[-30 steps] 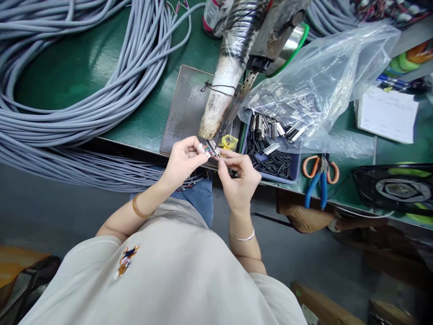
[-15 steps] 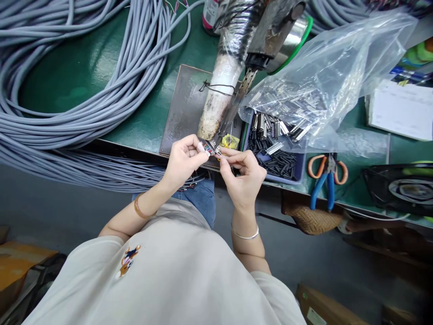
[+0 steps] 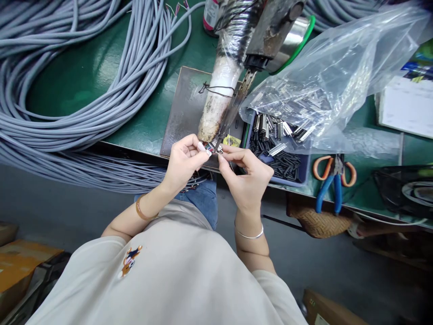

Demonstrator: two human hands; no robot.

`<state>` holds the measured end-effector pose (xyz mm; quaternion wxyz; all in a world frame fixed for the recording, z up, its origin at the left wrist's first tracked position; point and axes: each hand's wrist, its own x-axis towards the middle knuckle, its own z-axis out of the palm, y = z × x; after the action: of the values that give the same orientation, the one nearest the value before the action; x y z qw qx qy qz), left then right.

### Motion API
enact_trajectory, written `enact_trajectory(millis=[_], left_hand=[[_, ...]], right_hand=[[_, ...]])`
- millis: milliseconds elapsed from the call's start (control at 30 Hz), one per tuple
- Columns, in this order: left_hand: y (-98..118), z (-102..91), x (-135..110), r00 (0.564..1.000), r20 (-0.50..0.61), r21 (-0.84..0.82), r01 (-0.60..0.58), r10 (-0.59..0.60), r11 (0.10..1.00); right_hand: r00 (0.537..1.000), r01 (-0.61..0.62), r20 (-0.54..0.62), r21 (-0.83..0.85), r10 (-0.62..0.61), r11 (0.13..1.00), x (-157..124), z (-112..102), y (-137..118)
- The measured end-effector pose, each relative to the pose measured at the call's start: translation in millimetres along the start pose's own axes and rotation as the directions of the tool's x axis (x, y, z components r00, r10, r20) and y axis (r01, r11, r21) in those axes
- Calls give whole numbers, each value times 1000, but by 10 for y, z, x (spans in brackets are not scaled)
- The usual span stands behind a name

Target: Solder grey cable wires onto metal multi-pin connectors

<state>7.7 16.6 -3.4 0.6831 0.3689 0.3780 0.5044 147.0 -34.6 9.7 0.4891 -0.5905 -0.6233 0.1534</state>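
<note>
My left hand (image 3: 186, 158) pinches thin coloured wires (image 3: 209, 146) between thumb and forefinger, beside a small metal pin connector (image 3: 216, 145). From the other side my right hand (image 3: 246, 174) closes thumb and forefinger on the connector's near end; the exact grip is partly hidden. The dark soldering iron (image 3: 232, 113) slants down from above, its tip at the connector between both hands. Left of it a white, stained, plastic-wrapped tube (image 3: 217, 101) ends just above my left fingertips. A dark plate (image 3: 184, 101) lies under them, with a yellow piece (image 3: 232, 140) near my right fingers.
Coils of grey cable (image 3: 135, 83) cover the left of the green table (image 3: 72, 97). A blue tray (image 3: 306, 169) holds connectors and black sleeves (image 3: 287, 167), partly under a clear plastic bag (image 3: 352, 67). Further right lie orange-and-blue cutters (image 3: 333, 180) and white paper (image 3: 406, 106).
The camera view has shifted slightly, so the tray and cutters appear further right. My right hand has turned a little, its fingertips still at the connector. The left keeps its pinch.
</note>
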Motion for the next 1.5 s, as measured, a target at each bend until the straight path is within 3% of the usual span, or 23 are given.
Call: enact_trajectory(millis=[400, 867, 1133, 1400, 1500], left_hand=[[-37, -18, -17, 999, -24, 14, 35, -34, 999], [21, 7, -15, 1000, -13, -21, 18, -18, 1000], [-20, 13, -35, 997, -16, -11, 72, -72, 997], [-91, -26, -108, 1000, 23, 106, 8, -11, 994], [-129, -63, -188, 997, 20, 218, -74, 71, 973]], right_hand=[[999, 12, 50, -59, -9, 998, -2, -19, 47], [987, 154, 56, -128, -148, 980, 57, -27, 6], [980, 193, 75, -182, -182, 964, 0, -64, 53], [967, 240, -18, -251, -252, 938, -90, -34, 134], [964, 242, -44, -276, -264, 930, -115, -31, 134]])
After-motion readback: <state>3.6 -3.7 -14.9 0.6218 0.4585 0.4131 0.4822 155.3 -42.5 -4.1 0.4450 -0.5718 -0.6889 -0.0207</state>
